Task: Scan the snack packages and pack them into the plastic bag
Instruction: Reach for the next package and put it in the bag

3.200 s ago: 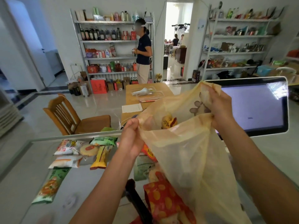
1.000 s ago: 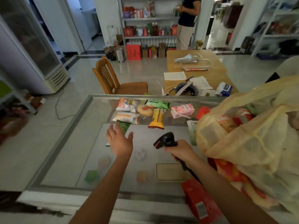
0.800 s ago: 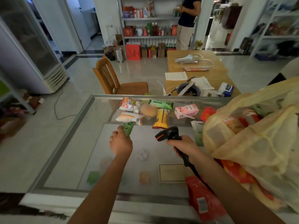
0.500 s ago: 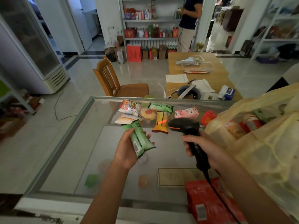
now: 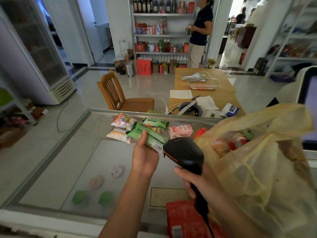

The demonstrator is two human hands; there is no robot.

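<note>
My left hand [image 5: 145, 157] grips a long green snack package [image 5: 147, 137] above the glass counter [image 5: 72, 134], its barcode end turned to the right. My right hand [image 5: 197, 179] holds a black barcode scanner [image 5: 184, 153] by the handle, its head almost touching that end of the package. A yellow plastic bag [image 5: 257, 169] with several snacks inside stands open at the right. More snack packages [image 5: 122, 120] lie at the counter's far edge, among them a pink one [image 5: 180, 131] and a green one [image 5: 155, 122].
A red package [image 5: 181, 220] lies on the counter by my right wrist. A screen [image 5: 308, 100] stands behind the bag. Beyond the counter are a wooden chair [image 5: 118, 97], a wooden table [image 5: 202, 90] with papers, shelves and a person [image 5: 199, 35] standing.
My hands let go of the bag; my left hand picked the green package off the counter and raised it. My right hand took the scanner and brought its head up to the package.
</note>
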